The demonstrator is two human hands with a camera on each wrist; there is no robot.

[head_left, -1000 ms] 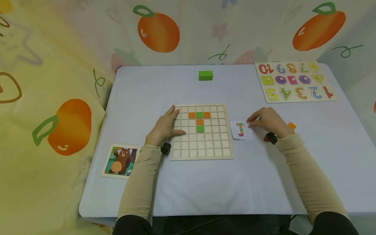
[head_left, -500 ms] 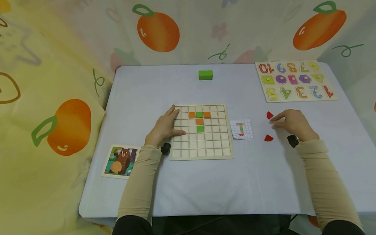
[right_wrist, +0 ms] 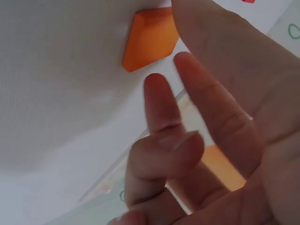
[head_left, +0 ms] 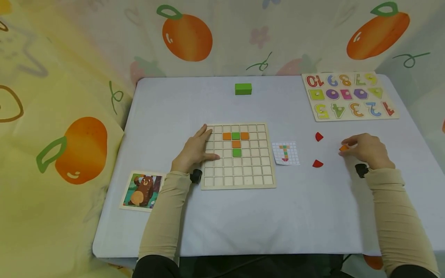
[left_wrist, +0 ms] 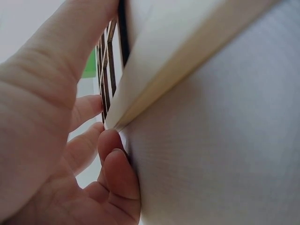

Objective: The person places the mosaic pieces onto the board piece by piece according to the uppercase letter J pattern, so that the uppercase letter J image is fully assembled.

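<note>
My left hand [head_left: 193,151] rests on the left edge of a wooden grid board [head_left: 238,184], thumb laid over the squares and fingers spread toward the far corner. In the left wrist view, the last fingers touch the board's edge [left_wrist: 154,89]. Orange and green square tiles form a T on the grid. To the right, my right hand [head_left: 366,150] has its thumb and index finger around an orange tile [head_left: 343,148]. The right wrist view shows this tile [right_wrist: 150,40] partly hidden by the thumb. Two red quarter-circle pieces, one [head_left: 318,136] behind the other [head_left: 318,163], lie left of that hand.
Beside the board is a small pattern card [head_left: 292,154]. A green block [head_left: 243,89] stands at the back of the table. The number puzzle board [head_left: 354,96] lies at back right. A bear picture puzzle [head_left: 143,190] sits left of the left forearm.
From the pattern card, my right hand has moved right, past the red pieces, to the orange tile. Both red pieces have come into full view. The left hand stays on the board.
</note>
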